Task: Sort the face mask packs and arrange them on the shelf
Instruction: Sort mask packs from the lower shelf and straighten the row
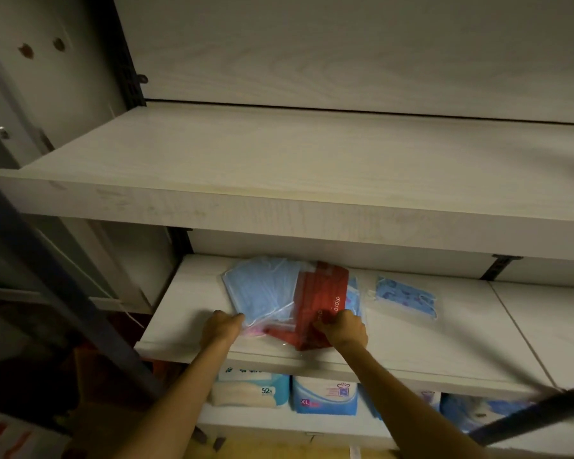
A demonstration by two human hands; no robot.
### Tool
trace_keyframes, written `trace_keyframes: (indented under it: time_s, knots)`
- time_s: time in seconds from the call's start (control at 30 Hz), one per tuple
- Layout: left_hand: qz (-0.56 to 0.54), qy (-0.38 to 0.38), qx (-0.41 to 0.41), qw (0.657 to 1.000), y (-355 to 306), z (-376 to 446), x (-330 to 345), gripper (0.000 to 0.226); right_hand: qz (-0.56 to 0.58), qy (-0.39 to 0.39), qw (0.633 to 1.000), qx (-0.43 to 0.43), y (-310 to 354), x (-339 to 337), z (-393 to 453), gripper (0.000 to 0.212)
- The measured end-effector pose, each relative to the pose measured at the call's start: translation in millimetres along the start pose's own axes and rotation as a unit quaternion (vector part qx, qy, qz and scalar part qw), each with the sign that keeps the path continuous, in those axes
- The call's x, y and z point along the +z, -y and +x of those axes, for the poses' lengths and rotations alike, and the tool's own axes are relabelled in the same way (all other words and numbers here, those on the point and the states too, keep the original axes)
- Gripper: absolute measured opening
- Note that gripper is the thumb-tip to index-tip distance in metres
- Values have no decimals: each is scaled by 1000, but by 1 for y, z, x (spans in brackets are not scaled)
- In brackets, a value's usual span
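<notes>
On the middle shelf [193, 329] lies a heap of face mask packs. A clear pack of plain blue masks [262, 286] lies on the left of the heap, and my left hand [224, 327] pinches its near corner. A red pack [323, 299] overlaps it on the right; my right hand [342, 327] grips the red pack's near end. More blue packs peek out from under the red one. A separate pack of patterned blue masks [406, 298] lies flat further right, apart from both hands.
A wide upper shelf [279, 167] juts out above the heap. The shelf below holds blue and white packaged goods [323, 395]. Dark blue bars cross the left side [63, 293] and the lower right corner [527, 415]. A vertical seam [517, 329] divides the middle shelf at the right.
</notes>
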State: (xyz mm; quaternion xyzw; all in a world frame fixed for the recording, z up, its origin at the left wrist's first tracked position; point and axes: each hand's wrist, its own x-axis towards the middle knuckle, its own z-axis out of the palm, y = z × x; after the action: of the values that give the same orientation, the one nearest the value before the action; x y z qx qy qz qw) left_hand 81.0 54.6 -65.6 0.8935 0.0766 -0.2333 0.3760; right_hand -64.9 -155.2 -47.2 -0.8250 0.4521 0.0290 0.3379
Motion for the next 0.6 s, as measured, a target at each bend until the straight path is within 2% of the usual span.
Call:
trace_keyframes:
  time_s: [0.1, 0.17, 0.23, 0.3, 0.4, 0.47, 0.53, 0.6]
  knots:
    - [-44, 5, -18, 999, -4, 1, 4, 46, 4, -7, 999, 31, 1, 3, 2, 58]
    - [-58, 22, -40, 997, 10, 31, 18, 66, 20, 3, 999, 39, 2, 7, 5, 54]
    - [-55, 17, -62, 996, 27, 66, 34, 100, 50, 13, 998, 48, 0, 9, 11, 50]
    - [-76, 12, -90, 993, 29, 79, 42, 112, 66, 17, 997, 43, -1, 7, 17, 40]
    - [-116, 24, -75, 990, -7, 35, 23, 101, 82, 26, 996, 35, -8, 1, 23, 17]
    - [-126, 30, -82, 988, -14, 34, 23, 93, 100, 22, 994, 34, -19, -3, 30, 14]
    - [-76, -6, -87, 993, -14, 33, 22, 91, 126, 5, 991, 34, -29, -11, 34, 14]
    - [-34, -47, -57, 997, -12, 32, 21, 70, 154, -4, 987, 39, -35, -20, 34, 10]
